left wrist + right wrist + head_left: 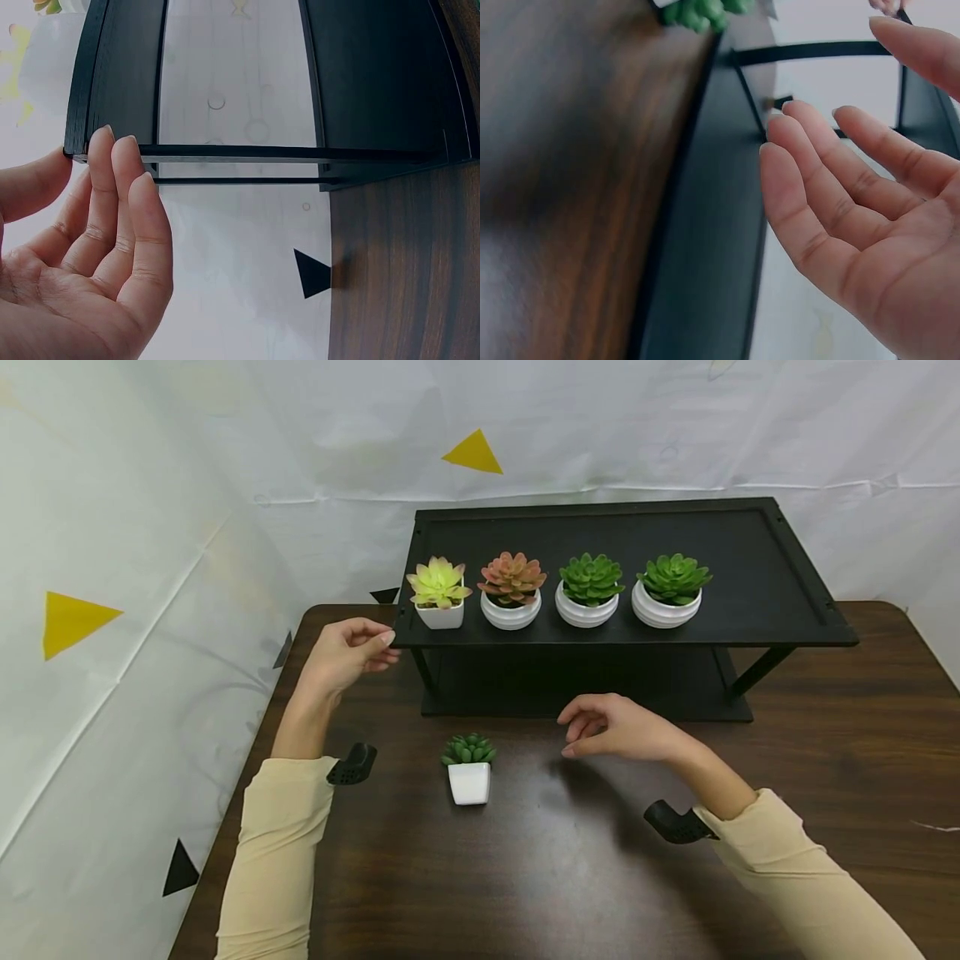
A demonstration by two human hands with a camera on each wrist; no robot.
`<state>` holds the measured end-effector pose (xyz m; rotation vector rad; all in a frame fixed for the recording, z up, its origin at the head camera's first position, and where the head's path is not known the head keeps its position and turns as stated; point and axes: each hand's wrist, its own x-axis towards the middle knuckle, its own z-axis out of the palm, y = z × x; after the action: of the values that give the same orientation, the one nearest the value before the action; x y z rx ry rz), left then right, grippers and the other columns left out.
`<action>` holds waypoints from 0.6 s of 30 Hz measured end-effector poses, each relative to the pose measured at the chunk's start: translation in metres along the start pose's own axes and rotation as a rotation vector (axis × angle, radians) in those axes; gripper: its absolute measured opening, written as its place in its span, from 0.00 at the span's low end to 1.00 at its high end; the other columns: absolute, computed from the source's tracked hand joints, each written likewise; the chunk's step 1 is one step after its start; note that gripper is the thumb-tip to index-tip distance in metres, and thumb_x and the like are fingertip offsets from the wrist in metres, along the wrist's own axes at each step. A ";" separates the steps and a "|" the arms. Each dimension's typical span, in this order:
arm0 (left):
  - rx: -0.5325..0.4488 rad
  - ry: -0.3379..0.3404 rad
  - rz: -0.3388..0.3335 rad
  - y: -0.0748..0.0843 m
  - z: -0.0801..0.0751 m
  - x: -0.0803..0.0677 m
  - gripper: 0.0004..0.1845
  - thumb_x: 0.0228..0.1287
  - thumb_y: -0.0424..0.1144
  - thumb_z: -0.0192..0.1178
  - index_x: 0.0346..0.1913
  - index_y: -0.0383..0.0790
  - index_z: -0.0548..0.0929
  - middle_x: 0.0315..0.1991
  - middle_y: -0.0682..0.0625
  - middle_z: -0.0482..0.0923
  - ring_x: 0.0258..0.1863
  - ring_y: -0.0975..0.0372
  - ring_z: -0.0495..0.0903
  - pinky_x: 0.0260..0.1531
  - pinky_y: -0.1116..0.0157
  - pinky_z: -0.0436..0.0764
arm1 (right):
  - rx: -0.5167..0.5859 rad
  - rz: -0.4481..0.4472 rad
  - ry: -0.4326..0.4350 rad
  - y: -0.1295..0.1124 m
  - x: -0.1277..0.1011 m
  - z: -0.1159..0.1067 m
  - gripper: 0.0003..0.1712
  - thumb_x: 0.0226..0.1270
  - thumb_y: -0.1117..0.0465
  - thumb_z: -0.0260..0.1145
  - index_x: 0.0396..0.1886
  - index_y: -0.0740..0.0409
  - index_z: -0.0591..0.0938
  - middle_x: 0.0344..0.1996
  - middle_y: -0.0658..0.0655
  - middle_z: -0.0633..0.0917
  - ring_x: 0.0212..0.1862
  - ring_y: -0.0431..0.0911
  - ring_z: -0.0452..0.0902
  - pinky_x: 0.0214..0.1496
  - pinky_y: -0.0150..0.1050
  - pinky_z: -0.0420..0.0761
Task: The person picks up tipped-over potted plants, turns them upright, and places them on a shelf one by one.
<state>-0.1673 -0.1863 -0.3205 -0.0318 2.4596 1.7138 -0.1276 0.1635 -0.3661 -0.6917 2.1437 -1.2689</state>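
My left hand [345, 652] is at the left front corner of the black shelf [750, 602]. From the left wrist view, my fingers [124, 187] lie nearly straight, their tips at the shelf's edge and the thumb just behind the corner; the grip is loose and holds nothing.

My right hand [615, 727] hovers above the worktop [825, 760], in front of the shelf's lower level. Fingers gently bent, palm open in the right wrist view, grip empty [832, 202].

Small green succulent in a square white pot [468, 768] stands upright on the worktop, between my hands, a little left of the right hand and apart from it. Not touched by either hand.

Shelf top carries four potted succulents in a row along the front edge: yellow-green plant in a square white pot [438, 593] nearest my left hand, then a reddish plant in a round white pot [512, 592], then two green ones in round white pots [590, 591] [670, 590]. All upright.

White sheeting with yellow and black triangles [472, 453] backs the scene.
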 end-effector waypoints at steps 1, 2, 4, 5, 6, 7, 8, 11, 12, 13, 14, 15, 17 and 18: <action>0.003 0.002 0.000 0.000 0.000 0.000 0.14 0.65 0.35 0.55 0.47 0.25 0.75 0.30 0.46 0.80 0.27 0.66 0.80 0.33 0.69 0.80 | 0.007 -0.002 -0.008 0.001 0.002 0.003 0.22 0.55 0.64 0.68 0.47 0.69 0.74 0.32 0.56 0.78 0.36 0.48 0.77 0.39 0.35 0.79; 0.006 0.003 0.001 0.000 0.000 0.000 0.14 0.65 0.35 0.55 0.47 0.25 0.75 0.31 0.45 0.80 0.27 0.66 0.80 0.33 0.68 0.81 | 0.011 -0.002 -0.017 0.001 0.005 0.007 0.22 0.55 0.64 0.68 0.47 0.69 0.74 0.32 0.56 0.78 0.36 0.48 0.77 0.38 0.35 0.79; 0.009 0.006 0.002 0.001 0.000 0.000 0.14 0.65 0.35 0.55 0.47 0.26 0.75 0.32 0.43 0.80 0.27 0.66 0.80 0.34 0.68 0.81 | 0.012 0.001 -0.031 0.003 0.009 0.013 0.22 0.56 0.64 0.68 0.47 0.69 0.74 0.31 0.55 0.78 0.35 0.47 0.77 0.38 0.35 0.78; 0.010 0.008 0.002 0.001 0.000 0.000 0.14 0.65 0.35 0.55 0.46 0.26 0.75 0.32 0.43 0.80 0.27 0.66 0.80 0.34 0.67 0.81 | 0.013 0.004 -0.037 0.003 0.010 0.016 0.22 0.55 0.64 0.68 0.47 0.69 0.74 0.31 0.55 0.78 0.35 0.47 0.77 0.38 0.35 0.78; 0.009 0.009 0.002 0.001 0.001 0.000 0.14 0.65 0.35 0.55 0.46 0.26 0.75 0.32 0.43 0.80 0.27 0.66 0.80 0.34 0.67 0.81 | 0.011 0.006 -0.041 0.004 0.012 0.019 0.22 0.55 0.64 0.68 0.47 0.69 0.74 0.31 0.55 0.78 0.35 0.46 0.77 0.37 0.35 0.78; 0.011 0.009 0.003 0.001 0.001 0.000 0.14 0.65 0.35 0.55 0.46 0.26 0.75 0.32 0.43 0.80 0.27 0.66 0.80 0.35 0.67 0.81 | 0.010 0.007 -0.046 0.004 0.014 0.022 0.22 0.55 0.64 0.68 0.47 0.69 0.74 0.31 0.54 0.78 0.34 0.46 0.77 0.37 0.35 0.78; 0.012 0.009 0.003 0.002 0.001 0.000 0.14 0.65 0.35 0.55 0.46 0.26 0.75 0.32 0.43 0.80 0.27 0.66 0.80 0.35 0.66 0.81 | 0.007 0.008 -0.050 0.005 0.015 0.025 0.22 0.55 0.64 0.68 0.47 0.69 0.74 0.30 0.54 0.78 0.34 0.46 0.77 0.37 0.35 0.78; 0.014 0.009 0.004 0.002 0.001 0.000 0.14 0.65 0.35 0.55 0.46 0.26 0.75 0.31 0.45 0.80 0.27 0.66 0.80 0.37 0.63 0.81 | 0.002 0.008 -0.062 0.005 0.019 0.032 0.22 0.55 0.63 0.69 0.47 0.69 0.74 0.30 0.54 0.79 0.33 0.45 0.77 0.36 0.36 0.78; 0.013 0.008 0.003 0.002 0.000 0.000 0.14 0.65 0.35 0.55 0.46 0.25 0.75 0.31 0.45 0.80 0.27 0.66 0.80 0.37 0.63 0.81 | 0.000 0.004 -0.066 0.005 0.020 0.035 0.22 0.55 0.63 0.69 0.47 0.69 0.74 0.30 0.54 0.79 0.33 0.45 0.77 0.35 0.36 0.78; 0.012 0.007 0.002 0.001 0.000 0.000 0.14 0.65 0.35 0.55 0.46 0.25 0.75 0.30 0.46 0.80 0.27 0.66 0.80 0.38 0.62 0.81 | -0.001 0.003 -0.068 0.005 0.021 0.037 0.22 0.54 0.63 0.69 0.47 0.69 0.74 0.29 0.54 0.79 0.33 0.45 0.77 0.35 0.36 0.78; 0.010 0.007 0.000 0.001 0.000 0.000 0.14 0.65 0.35 0.55 0.46 0.25 0.75 0.30 0.46 0.80 0.27 0.66 0.80 0.37 0.63 0.81 | -0.001 0.003 -0.071 0.005 0.022 0.039 0.22 0.54 0.63 0.69 0.46 0.69 0.74 0.29 0.53 0.79 0.33 0.45 0.77 0.35 0.35 0.78; 0.010 0.008 -0.001 0.001 0.001 0.000 0.14 0.65 0.35 0.55 0.46 0.25 0.75 0.30 0.46 0.80 0.27 0.66 0.80 0.37 0.63 0.81 | -0.001 0.002 -0.074 0.005 0.023 0.041 0.22 0.54 0.64 0.69 0.46 0.69 0.74 0.29 0.53 0.79 0.33 0.45 0.77 0.35 0.35 0.78; 0.006 0.008 -0.003 0.001 0.001 0.000 0.14 0.65 0.34 0.55 0.46 0.25 0.75 0.30 0.46 0.80 0.27 0.66 0.80 0.36 0.65 0.81 | 0.000 0.001 -0.079 0.005 0.025 0.045 0.22 0.54 0.64 0.69 0.46 0.68 0.75 0.29 0.53 0.79 0.33 0.44 0.77 0.35 0.35 0.78; 0.002 0.008 -0.004 0.001 0.001 0.000 0.14 0.65 0.34 0.55 0.46 0.25 0.75 0.30 0.46 0.80 0.27 0.67 0.80 0.35 0.66 0.81 | -0.001 0.002 -0.082 0.005 0.026 0.047 0.22 0.54 0.64 0.69 0.46 0.69 0.75 0.29 0.52 0.79 0.33 0.44 0.77 0.35 0.35 0.78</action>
<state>-0.1674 -0.1852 -0.3196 -0.0432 2.4661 1.7127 -0.1148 0.1192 -0.3947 -0.7286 2.0783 -1.2178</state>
